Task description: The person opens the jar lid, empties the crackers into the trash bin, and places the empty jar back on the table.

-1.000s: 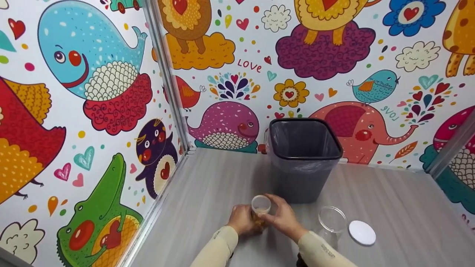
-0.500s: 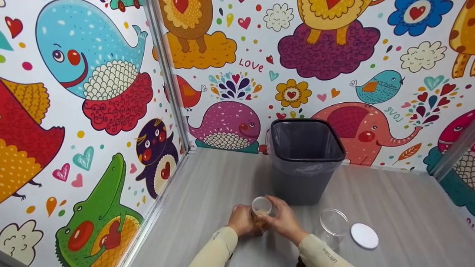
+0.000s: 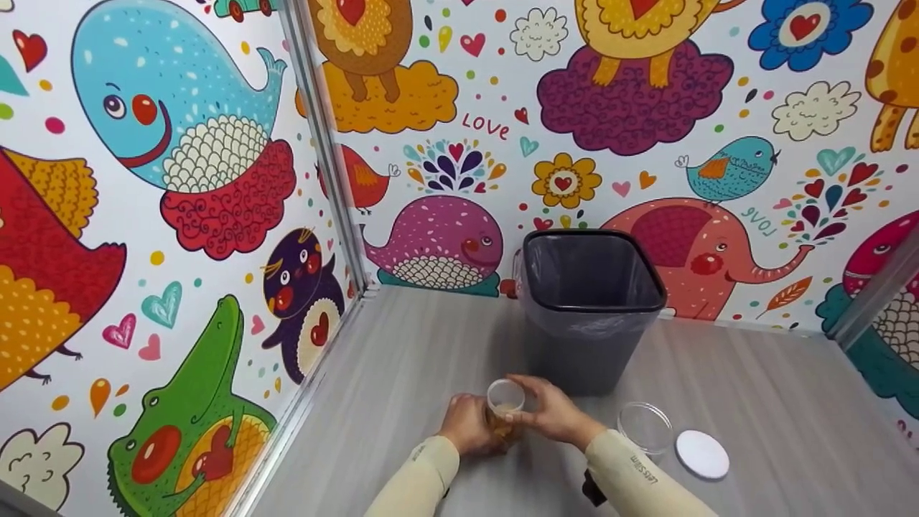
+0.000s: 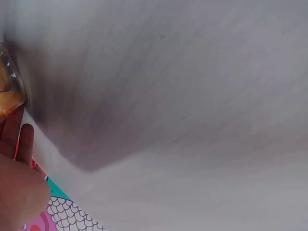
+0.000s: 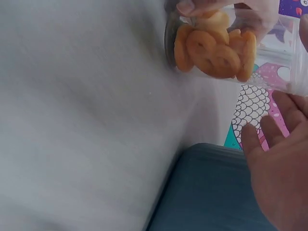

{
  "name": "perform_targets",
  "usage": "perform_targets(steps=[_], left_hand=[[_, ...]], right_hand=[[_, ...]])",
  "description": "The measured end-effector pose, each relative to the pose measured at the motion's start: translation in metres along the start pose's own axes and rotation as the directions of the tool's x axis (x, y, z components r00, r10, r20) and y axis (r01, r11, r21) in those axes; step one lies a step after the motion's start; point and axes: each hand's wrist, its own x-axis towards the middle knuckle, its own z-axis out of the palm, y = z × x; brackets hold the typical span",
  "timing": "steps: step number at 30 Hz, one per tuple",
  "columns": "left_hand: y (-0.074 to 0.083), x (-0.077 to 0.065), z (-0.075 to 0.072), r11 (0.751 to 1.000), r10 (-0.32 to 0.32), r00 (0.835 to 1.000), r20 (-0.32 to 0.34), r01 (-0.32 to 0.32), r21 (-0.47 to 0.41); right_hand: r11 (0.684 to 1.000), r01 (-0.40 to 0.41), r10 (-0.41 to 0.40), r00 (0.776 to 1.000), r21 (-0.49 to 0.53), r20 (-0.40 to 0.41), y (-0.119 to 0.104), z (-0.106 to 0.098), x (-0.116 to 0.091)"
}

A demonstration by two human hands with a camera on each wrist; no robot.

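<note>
A clear jar [image 3: 506, 397] stands on the grey table between both hands. Its lower part holds several orange-brown biscuits [image 5: 211, 53], seen through the wall in the right wrist view. My left hand [image 3: 468, 425] grips the jar low on its side. At the top, my right hand [image 3: 551, 413] spans the rim, with thumb on the near side and forefinger on the far side. Its other fingers [image 5: 269, 132] stay off the jar. In the left wrist view only an edge of the jar's base and part of the left hand [image 4: 21, 187] show.
A dark grey bin [image 3: 581, 352] with a clear liner stands just behind the right hand. To the right are a second clear jar [image 3: 644, 449], partly behind the right sleeve, and a white round lid [image 3: 702, 454]. Patterned wall panels [image 3: 445, 165] edge the table [image 3: 402, 345].
The right wrist and forearm have swung outward to the right, with the fingers still at the jar's rim. The left hand and the jar have hardly moved.
</note>
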Motion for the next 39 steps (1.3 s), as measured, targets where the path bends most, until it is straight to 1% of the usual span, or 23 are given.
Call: perform_targets(steps=[2, 3, 5, 7, 11, 12, 14, 17, 19, 20, 22, 24, 26, 28, 29, 31, 34, 36, 37, 39], left_hand=[[-0.001, 0.000, -0.001, 1.000, 0.009, 1.000, -0.004, -0.009, 0.018], [-0.002, 0.000, -0.001, 1.000, 0.008, 1.000, -0.001, -0.008, 0.027], [-0.003, 0.000, -0.002, 0.999, 0.011, 1.000, 0.005, -0.011, 0.047], [-0.004, 0.001, -0.003, 0.998, 0.010, 1.000, 0.017, -0.011, 0.067], [-0.004, 0.002, -0.004, 0.995, 0.003, 0.999, 0.038, -0.007, 0.103], [-0.004, 0.003, -0.004, 0.994, -0.002, 0.999, 0.044, -0.003, 0.110], [-0.004, 0.003, -0.003, 0.993, -0.004, 0.999, 0.047, -0.001, 0.120], [-0.004, 0.004, -0.001, 0.993, 0.004, 0.999, 0.041, -0.009, 0.122], [-0.005, 0.004, 0.000, 0.993, 0.010, 0.999, 0.041, -0.015, 0.119], [-0.004, 0.004, 0.000, 0.993, 0.011, 0.999, 0.042, -0.016, 0.113], [-0.004, 0.003, 0.001, 0.994, 0.009, 0.999, 0.051, -0.015, 0.106], [-0.003, 0.002, 0.001, 0.996, 0.005, 0.998, 0.060, -0.010, 0.088], [-0.002, 0.001, 0.000, 0.998, 0.000, 0.998, 0.064, -0.004, 0.067], [-0.001, 0.000, 0.001, 0.999, -0.001, 0.998, 0.065, -0.002, 0.043], [-0.001, 0.000, 0.001, 1.000, -0.001, 0.998, 0.062, -0.001, 0.031], [-0.001, 0.000, 0.000, 0.999, 0.009, 0.998, 0.055, -0.011, 0.040], [-0.001, 0.001, 0.000, 0.998, 0.021, 0.999, 0.045, -0.024, 0.061], [-0.002, 0.001, 0.000, 0.996, 0.027, 0.999, 0.042, -0.030, 0.082], [-0.002, 0.001, 0.000, 0.996, 0.022, 0.999, 0.040, -0.025, 0.081], [-0.003, 0.001, 0.001, 0.997, 0.012, 0.999, 0.039, -0.015, 0.074]], right_hand=[[1.000, -0.008, 0.006, 0.996, -0.025, -0.090, -0.002, 0.007, -0.003], [0.999, -0.021, 0.016, 0.990, -0.030, -0.141, -0.003, 0.012, -0.005], [0.999, -0.044, 0.038, 0.970, -0.022, -0.240, -0.005, 0.023, -0.008], [0.998, -0.068, 0.070, 0.947, 0.016, -0.314, -0.008, 0.033, -0.010], [0.990, -0.093, 0.127, 0.910, 0.106, -0.395, -0.012, 0.048, -0.010], [0.989, -0.099, 0.135, 0.903, 0.107, -0.409, -0.013, 0.050, -0.010], [0.989, -0.114, 0.143, 0.892, 0.094, -0.430, -0.014, 0.052, -0.009], [0.992, -0.124, 0.122, 0.886, 0.026, -0.447, -0.014, 0.052, -0.008], [0.991, -0.134, 0.109, 0.892, -0.028, -0.439, -0.012, 0.049, -0.008], [0.990, -0.132, 0.099, 0.899, -0.048, -0.426, -0.011, 0.047, -0.008], [0.989, -0.124, 0.087, 0.922, -0.076, -0.377, -0.009, 0.040, -0.008], [0.994, -0.094, 0.077, 0.954, -0.047, -0.290, -0.007, 0.031, -0.007], [0.998, -0.055, 0.059, 0.982, 0.027, -0.182, -0.005, 0.021, -0.005], [0.994, -0.026, 0.034, 0.997, 0.105, -0.076, -0.003, 0.011, -0.002], [0.990, -0.019, 0.023, 0.999, 0.140, -0.031, -0.002, 0.007, -0.001], [0.983, -0.022, 0.014, 0.999, 0.180, 0.044, -0.002, 0.000, 0.002], [0.982, -0.037, 0.018, 0.995, 0.184, 0.101, -0.003, -0.006, 0.005], [0.985, -0.045, 0.028, 0.994, 0.165, 0.107, -0.004, -0.007, 0.005], [0.987, -0.041, 0.027, 0.995, 0.153, 0.095, -0.004, -0.006, 0.005], [0.991, -0.035, 0.030, 0.999, 0.125, 0.040, -0.005, -0.001, 0.004]])
